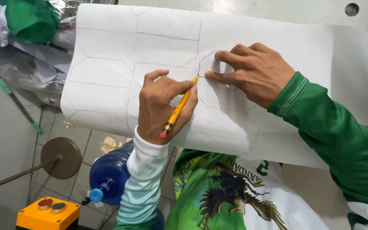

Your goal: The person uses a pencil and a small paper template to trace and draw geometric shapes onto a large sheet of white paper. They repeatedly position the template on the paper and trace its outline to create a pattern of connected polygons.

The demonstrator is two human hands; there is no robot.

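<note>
Pencil [177, 110] gripped in left hand [162, 106]; right hand [252, 72] flat on paper [107, 64] w/ blue bottle [109, 172] below.

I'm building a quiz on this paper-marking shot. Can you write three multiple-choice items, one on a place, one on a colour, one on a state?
1. Where is the blue water bottle?
A. on the paper
B. on the floor under the table edge
C. in the right hand

2. What colour is the pencil?
A. yellow with a red end
B. all black
C. green

3. What is the right hand doing?
A. hanging free
B. gripping the pencil
C. pressing a small template flat on the paper sheet

Answers: 1 B, it lies low beside the tiled floor; 2 A, the shaft is yellow and the end red; 3 C, its fingers lie spread on the template while the left hand holds the pencil.
</note>
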